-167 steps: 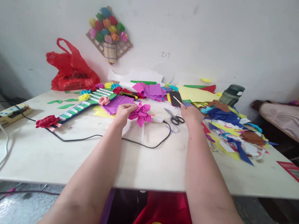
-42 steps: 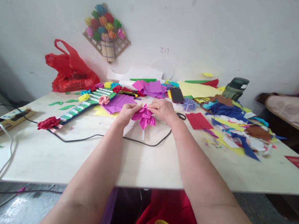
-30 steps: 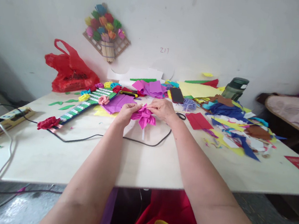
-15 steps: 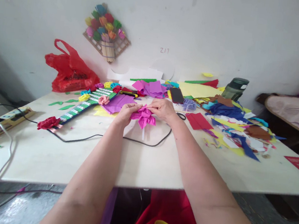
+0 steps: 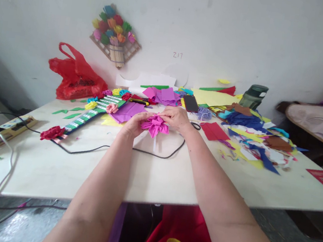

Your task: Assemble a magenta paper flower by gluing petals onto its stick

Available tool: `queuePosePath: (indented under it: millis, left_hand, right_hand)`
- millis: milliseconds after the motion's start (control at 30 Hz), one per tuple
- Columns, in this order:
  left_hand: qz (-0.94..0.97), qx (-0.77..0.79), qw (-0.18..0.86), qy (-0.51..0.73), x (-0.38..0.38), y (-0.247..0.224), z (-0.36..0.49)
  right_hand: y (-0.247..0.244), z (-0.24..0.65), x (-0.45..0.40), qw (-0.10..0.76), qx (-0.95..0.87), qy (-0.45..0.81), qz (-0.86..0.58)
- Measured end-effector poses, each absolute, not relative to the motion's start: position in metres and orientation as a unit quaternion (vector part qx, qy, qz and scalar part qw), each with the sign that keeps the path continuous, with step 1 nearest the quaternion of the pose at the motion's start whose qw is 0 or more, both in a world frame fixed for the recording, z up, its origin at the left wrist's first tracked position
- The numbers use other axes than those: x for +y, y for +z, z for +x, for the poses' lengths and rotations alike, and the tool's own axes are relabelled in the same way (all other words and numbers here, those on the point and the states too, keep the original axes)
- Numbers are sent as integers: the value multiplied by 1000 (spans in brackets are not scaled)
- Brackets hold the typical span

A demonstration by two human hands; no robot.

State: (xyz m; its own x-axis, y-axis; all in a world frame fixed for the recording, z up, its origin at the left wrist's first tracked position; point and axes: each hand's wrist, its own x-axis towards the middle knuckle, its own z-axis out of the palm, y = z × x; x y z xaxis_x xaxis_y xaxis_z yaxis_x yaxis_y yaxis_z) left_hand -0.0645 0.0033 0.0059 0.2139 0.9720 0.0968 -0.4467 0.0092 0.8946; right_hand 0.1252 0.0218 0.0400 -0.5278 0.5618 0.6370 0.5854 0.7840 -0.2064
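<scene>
Here, in the head view, your left hand (image 5: 135, 124) grips the magenta paper flower (image 5: 155, 126) from one side, while your right hand (image 5: 176, 119) pinches its upper petals from the other. You have the flower over the middle of the desk (image 5: 162, 180). Purple paper (image 5: 129, 111) lies just beyond your left hand; a black scissor handle (image 5: 195, 128) shows beside your right.

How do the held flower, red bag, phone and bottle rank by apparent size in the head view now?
1. Red bag
2. Bottle and held flower: too alike to rank, and the flower is nearer the camera
3. Phone
</scene>
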Motion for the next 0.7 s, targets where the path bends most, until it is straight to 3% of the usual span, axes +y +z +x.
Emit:
queuePosePath:
  millis: [700]
  left_hand:
    - [462,265,636,558,4,4,-66]
  right_hand:
    - [45,129,17,364,-873,-69,-317]
